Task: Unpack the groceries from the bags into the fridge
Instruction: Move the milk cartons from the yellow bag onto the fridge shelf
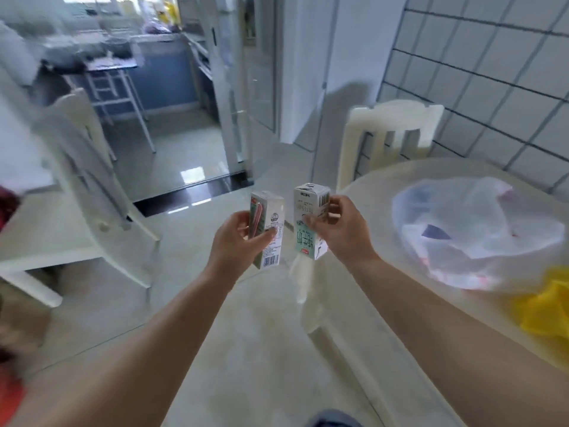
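Note:
My left hand [238,238] grips a small white milk carton [268,223] with a pink straw on its side, held upright in front of me over the floor. Just to its right, my right hand [340,229] holds a second small milk carton [309,220] with pale green print, its top tilted slightly right. The two cartons are close but apart. A translucent white plastic bag [474,232] lies open on the round table [385,303] at the right, with vague items inside. The fridge is not in view.
A yellow bag [548,306] lies at the table's right edge. One white chair [391,140] stands behind the table, another chair [92,186] at the left. A doorway [172,124] ahead opens onto a kitchen area. The tiled wall [492,72] is on the right.

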The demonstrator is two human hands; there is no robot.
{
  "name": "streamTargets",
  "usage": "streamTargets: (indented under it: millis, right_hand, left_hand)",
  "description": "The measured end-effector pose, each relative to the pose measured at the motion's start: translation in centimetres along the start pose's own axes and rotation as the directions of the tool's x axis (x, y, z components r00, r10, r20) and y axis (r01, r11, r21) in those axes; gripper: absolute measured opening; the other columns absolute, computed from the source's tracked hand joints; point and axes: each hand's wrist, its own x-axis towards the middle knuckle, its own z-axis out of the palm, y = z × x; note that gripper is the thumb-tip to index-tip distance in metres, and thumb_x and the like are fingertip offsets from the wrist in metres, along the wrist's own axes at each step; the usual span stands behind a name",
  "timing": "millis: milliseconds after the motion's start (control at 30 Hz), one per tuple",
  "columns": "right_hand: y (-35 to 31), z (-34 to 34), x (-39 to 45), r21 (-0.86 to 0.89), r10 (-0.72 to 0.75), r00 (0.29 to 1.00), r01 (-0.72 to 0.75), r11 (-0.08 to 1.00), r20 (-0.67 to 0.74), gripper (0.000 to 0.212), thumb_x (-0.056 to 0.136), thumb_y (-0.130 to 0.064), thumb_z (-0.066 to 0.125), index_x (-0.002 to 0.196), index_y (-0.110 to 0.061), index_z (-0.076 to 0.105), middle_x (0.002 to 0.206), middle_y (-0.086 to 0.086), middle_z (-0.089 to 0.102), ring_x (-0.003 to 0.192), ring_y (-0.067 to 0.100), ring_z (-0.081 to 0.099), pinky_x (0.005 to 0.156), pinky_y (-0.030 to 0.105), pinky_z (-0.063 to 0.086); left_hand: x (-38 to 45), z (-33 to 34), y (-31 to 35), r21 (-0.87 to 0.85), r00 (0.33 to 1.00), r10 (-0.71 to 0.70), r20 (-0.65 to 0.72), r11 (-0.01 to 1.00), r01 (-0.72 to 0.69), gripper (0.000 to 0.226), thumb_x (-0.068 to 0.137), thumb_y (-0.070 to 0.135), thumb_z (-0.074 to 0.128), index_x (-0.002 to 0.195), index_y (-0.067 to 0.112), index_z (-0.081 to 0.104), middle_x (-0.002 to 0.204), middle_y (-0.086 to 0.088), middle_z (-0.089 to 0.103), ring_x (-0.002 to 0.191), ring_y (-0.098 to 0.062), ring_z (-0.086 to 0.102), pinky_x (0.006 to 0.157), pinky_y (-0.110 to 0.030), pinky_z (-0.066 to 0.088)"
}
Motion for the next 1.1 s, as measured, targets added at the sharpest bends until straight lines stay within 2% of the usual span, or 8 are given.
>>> streamTargets:
  millis: [167, 267, 500, 633, 800, 867, 1000, 1100]
  right_hand:
    - [-3.0, 9.2, 4.9, 0.083, -0.026, 0.992, 0.016, 0.996, 0.125, 0.038, 0.075, -0.022, 0.078, 0.099, -0.021, 0.048, 0.097, -0.009, 0.065, 0.094, 0.015, 0.064, 0.086, 0.044, 0.054]
    - [-4.3, 14.3, 9.2, 0.124, -0.057, 0.984, 0.036, 0.992, 0.171, 0.038, 0.074, -0.025, 0.078, 0.095, -0.027, 0.046, 0.101, -0.001, 0.068, 0.095, 0.020, 0.066, 0.086, 0.049, 0.053]
    - [-7.4, 25.9, 22.3, 0.148, -0.123, 0.965, 0.090, 0.985, 0.231, 0.042, 0.076, -0.024, 0.077, 0.103, -0.021, 0.044, 0.105, 0.001, 0.067, 0.095, 0.017, 0.065, 0.083, 0.044, 0.055]
    - [-9.2, 30.7, 30.3, 0.155, -0.106, 0.971, 0.074, 0.985, 0.214, 0.043, 0.076, -0.026, 0.077, 0.105, -0.020, 0.046, 0.104, -0.003, 0.067, 0.096, 0.016, 0.065, 0.086, 0.043, 0.054]
    - [-11.0, 35.6, 39.4, 0.122, -0.123, 0.978, 0.104, 0.987, 0.165, 0.042, 0.076, -0.027, 0.077, 0.103, -0.021, 0.046, 0.104, -0.002, 0.066, 0.094, 0.014, 0.065, 0.084, 0.040, 0.056]
    - [-11.2, 37.2, 42.6, 0.114, -0.119, 0.984, 0.104, 0.988, 0.136, 0.042, 0.076, -0.026, 0.076, 0.104, -0.021, 0.046, 0.103, -0.004, 0.065, 0.094, 0.012, 0.064, 0.083, 0.039, 0.056]
    - [-11.6, 39.9, 49.1, 0.078, -0.128, 0.992, 0.126, 0.989, 0.018, 0.045, 0.075, -0.024, 0.078, 0.105, -0.017, 0.045, 0.096, -0.010, 0.061, 0.088, 0.003, 0.061, 0.081, 0.033, 0.055]
    - [-11.7, 41.2, 53.7, 0.083, -0.114, 0.987, 0.124, 0.989, -0.117, 0.046, 0.074, -0.022, 0.078, 0.105, -0.016, 0.045, 0.096, -0.004, 0.062, 0.088, 0.010, 0.062, 0.082, 0.040, 0.056]
  left_hand:
    - [5.2, -7.4, -2.0, -0.049, 0.994, -0.017, -0.105, 0.999, 0.012, 0.042, 0.075, 0.021, 0.078, 0.114, 0.013, 0.063, 0.105, 0.002, 0.069, 0.098, -0.014, 0.064, 0.084, -0.033, 0.055]
    - [9.9, -10.8, -3.4, -0.111, 0.990, -0.025, -0.141, 0.994, 0.009, 0.038, 0.075, 0.017, 0.078, 0.110, 0.014, 0.063, 0.104, 0.000, 0.069, 0.099, -0.018, 0.065, 0.082, -0.033, 0.056]
    - [24.9, -17.6, -4.5, -0.148, 0.986, 0.008, -0.168, 0.988, -0.033, 0.039, 0.077, 0.016, 0.076, 0.111, 0.016, 0.058, 0.104, 0.003, 0.067, 0.099, -0.014, 0.063, 0.072, -0.021, 0.054]
    - [33.9, -21.1, -4.1, -0.146, 0.984, 0.007, -0.178, 0.989, -0.033, 0.044, 0.076, 0.015, 0.076, 0.116, 0.013, 0.057, 0.105, 0.001, 0.067, 0.099, -0.014, 0.063, 0.067, -0.017, 0.054]
    - [44.6, -24.0, -4.5, -0.163, 0.990, 0.014, -0.141, 0.986, -0.037, 0.037, 0.077, 0.016, 0.076, 0.108, 0.019, 0.057, 0.107, 0.000, 0.066, 0.101, -0.019, 0.063, 0.077, -0.036, 0.058]
    - [49.3, -24.6, -5.2, -0.169, 0.992, 0.012, -0.124, 0.985, -0.033, 0.041, 0.076, 0.017, 0.077, 0.112, 0.016, 0.058, 0.108, -0.001, 0.067, 0.102, -0.020, 0.064, 0.075, -0.035, 0.058]
    - [59.4, -25.2, -6.0, -0.153, 0.996, 0.067, -0.051, 0.985, -0.074, 0.048, 0.073, 0.022, 0.080, 0.116, 0.014, 0.059, 0.109, 0.000, 0.069, 0.102, -0.018, 0.065, 0.085, -0.038, 0.056]
    - [66.7, -24.8, -5.2, -0.166, 0.992, 0.113, 0.056, 0.981, -0.102, 0.048, 0.072, 0.023, 0.080, 0.115, 0.015, 0.059, 0.108, 0.000, 0.069, 0.102, -0.017, 0.066, 0.086, -0.034, 0.055]
